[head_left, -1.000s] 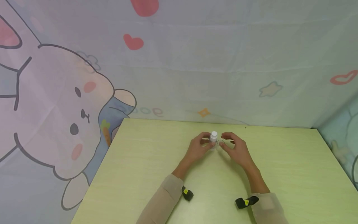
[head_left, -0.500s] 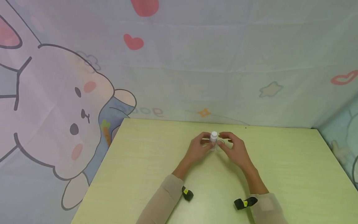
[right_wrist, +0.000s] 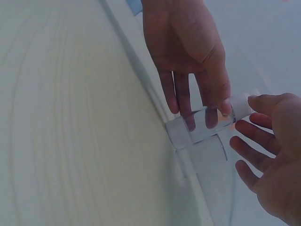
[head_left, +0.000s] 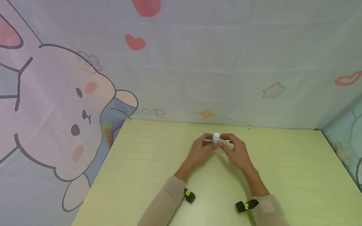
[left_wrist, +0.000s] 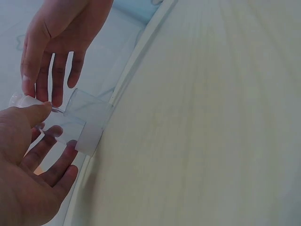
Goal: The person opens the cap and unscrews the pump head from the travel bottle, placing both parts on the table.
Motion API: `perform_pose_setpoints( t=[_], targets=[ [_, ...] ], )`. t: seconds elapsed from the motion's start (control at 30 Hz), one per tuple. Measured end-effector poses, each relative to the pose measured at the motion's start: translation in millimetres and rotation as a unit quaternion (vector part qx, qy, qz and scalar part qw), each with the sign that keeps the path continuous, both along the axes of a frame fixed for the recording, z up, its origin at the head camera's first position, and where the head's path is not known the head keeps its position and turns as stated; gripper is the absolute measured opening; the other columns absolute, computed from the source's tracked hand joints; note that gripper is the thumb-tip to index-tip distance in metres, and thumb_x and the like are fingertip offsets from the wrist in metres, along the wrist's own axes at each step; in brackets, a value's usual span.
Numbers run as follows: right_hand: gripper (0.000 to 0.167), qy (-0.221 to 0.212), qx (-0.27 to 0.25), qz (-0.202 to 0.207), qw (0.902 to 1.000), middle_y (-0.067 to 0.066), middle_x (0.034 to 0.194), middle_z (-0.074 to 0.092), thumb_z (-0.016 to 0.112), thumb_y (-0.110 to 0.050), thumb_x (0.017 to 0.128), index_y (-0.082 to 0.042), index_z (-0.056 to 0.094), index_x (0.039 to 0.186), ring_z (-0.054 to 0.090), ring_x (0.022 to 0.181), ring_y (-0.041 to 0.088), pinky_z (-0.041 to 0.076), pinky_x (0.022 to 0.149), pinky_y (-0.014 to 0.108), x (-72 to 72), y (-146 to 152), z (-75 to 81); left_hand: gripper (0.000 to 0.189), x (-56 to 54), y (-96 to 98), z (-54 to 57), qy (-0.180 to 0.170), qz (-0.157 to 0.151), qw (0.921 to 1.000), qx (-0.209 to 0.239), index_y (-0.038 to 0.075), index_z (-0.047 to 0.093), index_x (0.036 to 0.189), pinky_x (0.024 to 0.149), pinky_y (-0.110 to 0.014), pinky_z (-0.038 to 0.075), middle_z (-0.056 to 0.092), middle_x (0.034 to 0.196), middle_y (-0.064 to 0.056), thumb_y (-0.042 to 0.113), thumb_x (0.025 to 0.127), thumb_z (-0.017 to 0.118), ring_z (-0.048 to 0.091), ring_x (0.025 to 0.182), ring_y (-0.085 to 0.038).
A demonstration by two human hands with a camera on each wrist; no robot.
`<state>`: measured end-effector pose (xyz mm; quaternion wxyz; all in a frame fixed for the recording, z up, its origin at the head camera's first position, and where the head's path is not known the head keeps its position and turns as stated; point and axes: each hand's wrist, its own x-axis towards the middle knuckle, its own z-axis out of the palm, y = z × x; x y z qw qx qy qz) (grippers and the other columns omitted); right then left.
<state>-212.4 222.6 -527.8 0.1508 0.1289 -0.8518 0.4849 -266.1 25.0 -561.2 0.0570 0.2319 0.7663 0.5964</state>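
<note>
A small upright bottle (head_left: pixel 216 137) with a white cap stands between my hands near the table's far side. Its lower body looks clear in the wrist views, with a whitish band at the base. My left hand (head_left: pixel 199 149) holds it, the thumb (left_wrist: pixel 37 113) in front and fingers behind. From the other side my right hand (head_left: pixel 237 150) comes up to the white upper part, its thumb (right_wrist: pixel 263 102) seemingly touching there and its fingers loosely spread. Right beside the bottle is a clear open-topped cup (right_wrist: pixel 209 153), partly hidden by my right thumb in the head view.
The pale yellow-green table (head_left: pixel 147 157) ends at a back edge close beyond the hands. Behind it hangs a cloth (head_left: pixel 226 62) printed with a rabbit, hearts and stars. A tiny dark speck (head_left: pixel 248 129) lies near that edge.
My right hand has moved left, its fingertips coming from a gap right up to the bottle. My left hand and the bottle have stayed in place.
</note>
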Motion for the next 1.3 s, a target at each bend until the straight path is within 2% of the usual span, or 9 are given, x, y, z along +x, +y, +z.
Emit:
perform_pose_setpoints(
  t=[0.2, 0.47, 0.93, 1.3],
  targets=[
    [0.031, -0.002, 0.002, -0.003, 1.0000, 0.014, 0.130, 0.071, 0.074, -0.014, 0.102, -0.003, 0.067, 0.130, 0.064, 0.122, 0.037, 0.049, 0.104, 0.061, 0.4, -2, 1.1, 0.038, 0.7, 0.2, 0.4, 0.003, 0.000, 1.0000, 0.003, 0.020, 0.064, 0.135, 0.095, -0.033, 0.060, 0.066, 0.136, -0.002, 0.034, 0.102, 0.075, 0.069, 0.122, -0.028],
    [0.038, 0.014, 0.003, 0.006, 0.9999, 0.014, 0.134, 0.069, 0.074, -0.013, 0.101, -0.004, 0.064, 0.138, 0.064, 0.121, 0.037, 0.050, 0.102, 0.063, 0.7, -4, 0.6, 0.038, 0.8, 0.6, 1.6, 0.006, -0.003, 0.9999, 0.010, 0.019, 0.064, 0.135, 0.095, -0.032, 0.060, 0.066, 0.135, -0.004, 0.033, 0.101, 0.076, 0.069, 0.123, -0.028],
    [0.038, 0.022, 0.011, 0.007, 0.9997, 0.013, 0.132, 0.070, 0.075, -0.015, 0.102, -0.006, 0.065, 0.137, 0.065, 0.120, 0.036, 0.051, 0.100, 0.061, 0.8, -4, -0.2, 0.036, 1.6, 0.5, 3.6, 0.009, 0.003, 0.9999, 0.005, 0.019, 0.065, 0.133, 0.094, -0.029, 0.060, 0.067, 0.136, 0.001, 0.031, 0.101, 0.077, 0.069, 0.122, -0.023],
    [0.036, 0.026, -0.006, -0.029, 0.9992, 0.015, 0.128, 0.071, 0.077, -0.014, 0.099, -0.003, 0.067, 0.132, 0.066, 0.115, 0.037, 0.050, 0.103, 0.059, -0.7, -13, -3.5, 0.037, 1.9, 0.7, 3.7, -0.001, 0.001, 0.9999, 0.012, 0.019, 0.065, 0.134, 0.094, -0.031, 0.061, 0.066, 0.137, 0.001, 0.032, 0.101, 0.076, 0.069, 0.123, -0.026]
  ],
)
